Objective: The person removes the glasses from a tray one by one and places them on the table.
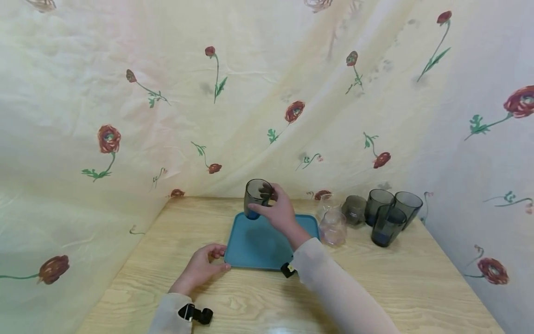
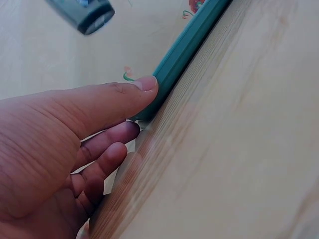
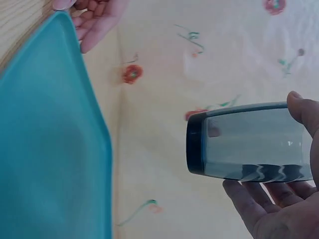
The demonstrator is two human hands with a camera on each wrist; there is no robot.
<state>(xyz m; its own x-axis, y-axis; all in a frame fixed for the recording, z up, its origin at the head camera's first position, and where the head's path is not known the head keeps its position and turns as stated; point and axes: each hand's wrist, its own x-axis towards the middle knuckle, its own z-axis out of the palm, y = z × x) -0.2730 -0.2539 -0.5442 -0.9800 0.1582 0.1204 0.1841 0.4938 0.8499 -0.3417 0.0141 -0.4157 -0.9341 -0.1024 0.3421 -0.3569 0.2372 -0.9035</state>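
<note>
My right hand (image 1: 278,211) grips a tall smoky-grey glass tumbler (image 3: 249,142), thumb on one side and fingers on the other. The tumbler is upright above the far left part of a blue rectangular tray (image 1: 260,241), with its thick dark base off the tray. My left hand (image 1: 203,268) holds the tray's near left corner. In the left wrist view the thumb (image 2: 144,84) lies against the tray rim (image 2: 179,55), and the other fingers bend on the far side of the corner.
Right of the tray stand two clear stemless glasses (image 1: 333,228), a short rounded smoky glass (image 1: 354,211) and three tall dark tumblers (image 1: 388,226) close together. A wooden table (image 1: 233,301) lies under everything, with flowered cloth (image 1: 258,93) hanging behind and at both sides.
</note>
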